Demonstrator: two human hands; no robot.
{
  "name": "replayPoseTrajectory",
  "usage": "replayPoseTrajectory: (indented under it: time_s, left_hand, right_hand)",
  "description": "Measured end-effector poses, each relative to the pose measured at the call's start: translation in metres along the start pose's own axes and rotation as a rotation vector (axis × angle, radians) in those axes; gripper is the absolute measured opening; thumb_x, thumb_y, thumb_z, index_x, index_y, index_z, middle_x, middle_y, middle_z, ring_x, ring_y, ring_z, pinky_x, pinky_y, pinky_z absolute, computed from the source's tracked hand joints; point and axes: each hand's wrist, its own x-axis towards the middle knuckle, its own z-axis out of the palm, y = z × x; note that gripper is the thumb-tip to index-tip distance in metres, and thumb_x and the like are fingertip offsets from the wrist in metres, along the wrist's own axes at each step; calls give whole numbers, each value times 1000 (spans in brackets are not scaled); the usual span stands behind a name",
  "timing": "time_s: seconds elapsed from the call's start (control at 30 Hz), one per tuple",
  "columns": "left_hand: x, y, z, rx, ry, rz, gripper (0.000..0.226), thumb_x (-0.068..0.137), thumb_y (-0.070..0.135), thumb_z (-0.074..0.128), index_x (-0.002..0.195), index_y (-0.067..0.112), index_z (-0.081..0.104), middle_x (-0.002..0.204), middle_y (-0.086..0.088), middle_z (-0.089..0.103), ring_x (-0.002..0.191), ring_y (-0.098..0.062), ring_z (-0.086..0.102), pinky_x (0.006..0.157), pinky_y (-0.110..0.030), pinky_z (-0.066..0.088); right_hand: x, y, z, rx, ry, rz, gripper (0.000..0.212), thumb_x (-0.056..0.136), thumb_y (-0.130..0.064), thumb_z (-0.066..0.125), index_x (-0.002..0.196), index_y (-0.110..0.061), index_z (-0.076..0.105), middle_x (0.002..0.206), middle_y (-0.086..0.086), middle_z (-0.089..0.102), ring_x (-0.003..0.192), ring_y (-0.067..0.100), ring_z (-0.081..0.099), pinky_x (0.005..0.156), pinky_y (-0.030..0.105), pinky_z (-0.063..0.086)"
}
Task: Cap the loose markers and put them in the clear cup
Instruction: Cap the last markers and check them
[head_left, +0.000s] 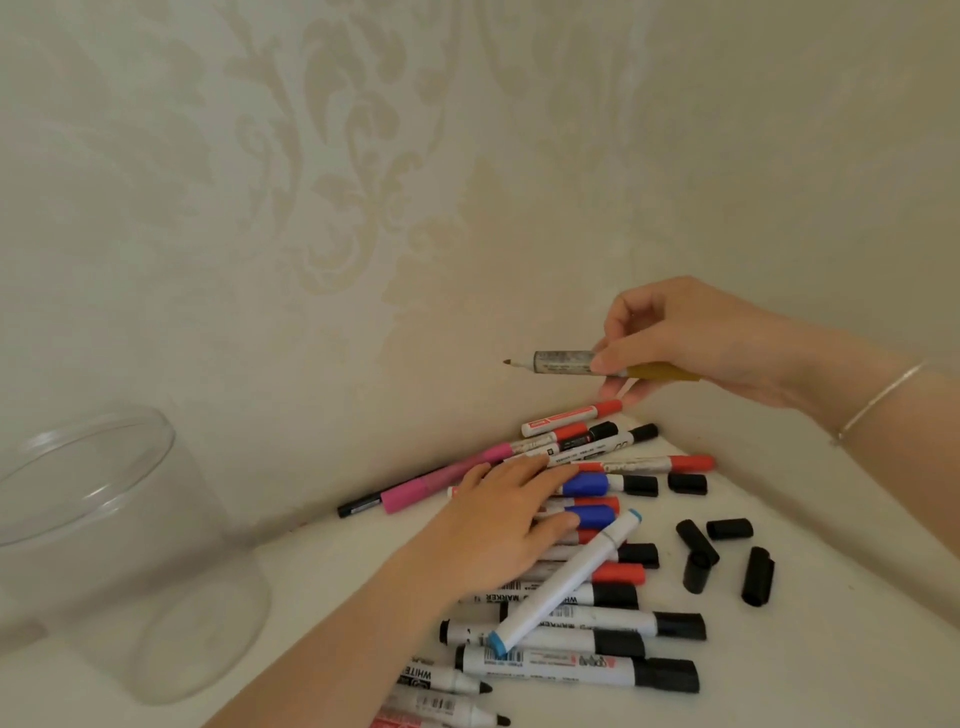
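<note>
I am watching my right hand (691, 343) holding an uncapped marker (566, 362) up in the air above the far corner of the white table (857, 649). Its thumb and fingers are pinching the grey barrel, the small brown tip is pointing left, and the mustard-coloured rear end is showing under the palm. A thin bracelet (878, 402) is sitting on that wrist.

My left hand (498, 525) is lying flat with straight fingers on the pile of markers (571, 597), pressing on it and gripping nothing. Its fingertips are touching two blue caps (587, 486) near the middle of the heap. A white marker with light blue ends (566, 582) is lying diagonally across the pile, just right of that hand. A pink marker (447, 478) is lying at the far left edge of the heap against the patterned wall (363, 156). At the near end, two markers (447, 691) are showing bare black tips.

Several loose black caps (727, 556) are lying scattered on the table to the right of the pile, apart from the markers.

The clear cup (119, 545) is standing well to the left, apart from the heap, and I am seeing no markers in it.
</note>
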Motion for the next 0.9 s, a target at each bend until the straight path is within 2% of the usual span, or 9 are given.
replayPoseTrajectory:
  time_s: [0.13,0.27,0.37,0.43,0.5,0.57,0.77,0.9]
  left_hand:
    - [-1,-17,-1,-43,114,11,45,97,52,37,140,38,35,140,14,41,128,-7,37,110,-27,26]
    - [-3,-27,-9,-105,87,-35,43,96,51,41,136,36,41,136,14,43,122,-7,44,104,-27,36]
    - [-7,-17,-15,-150,43,-41,57,89,66,37,140,41,34,144,17,35,132,-8,33,111,-29,28]
    - [-9,-3,-17,-93,-80,-25,80,76,80,38,145,46,18,155,16,16,142,-9,15,118,-36,15]
    - [-9,8,-15,4,-199,-20,98,69,85,44,148,47,0,159,15,-5,146,-11,-3,119,-42,2]
    - [-7,8,-13,44,-232,-34,104,69,82,50,148,45,-7,159,13,-13,146,-13,-8,119,-44,-1]
    - [0,-22,-19,62,-172,-61,91,79,73,51,150,41,3,156,9,13,144,-15,15,117,-39,18]
    - [0,-38,-23,-23,-200,-134,87,79,67,57,149,34,17,145,3,31,133,-18,33,108,-37,34]
  right_hand:
    - [3,8,1,1,10,-12,13,77,1,71,81,-4,60,81,15,71,70,25,72,75,40,59]
    - [6,12,0,45,35,-8,16,78,2,71,89,-4,62,86,15,72,76,28,72,75,38,60]
    - [9,14,1,69,42,-14,16,78,1,71,91,-4,63,89,14,72,77,29,72,77,40,59]
    - [10,14,3,78,35,-21,15,78,1,70,90,-4,63,88,14,71,74,28,72,77,41,59]
    - [12,14,4,93,24,-31,14,78,2,70,89,-6,63,85,12,71,72,27,71,77,42,59]
    - [13,13,6,99,14,-40,14,78,1,70,89,-6,63,83,11,72,71,26,71,76,41,59]
    - [14,14,7,92,-1,-42,18,79,0,70,95,-3,64,87,12,72,69,22,70,74,38,59]
    - [15,18,7,95,-10,-32,15,79,0,69,92,-6,65,82,10,72,67,21,69,69,33,59]
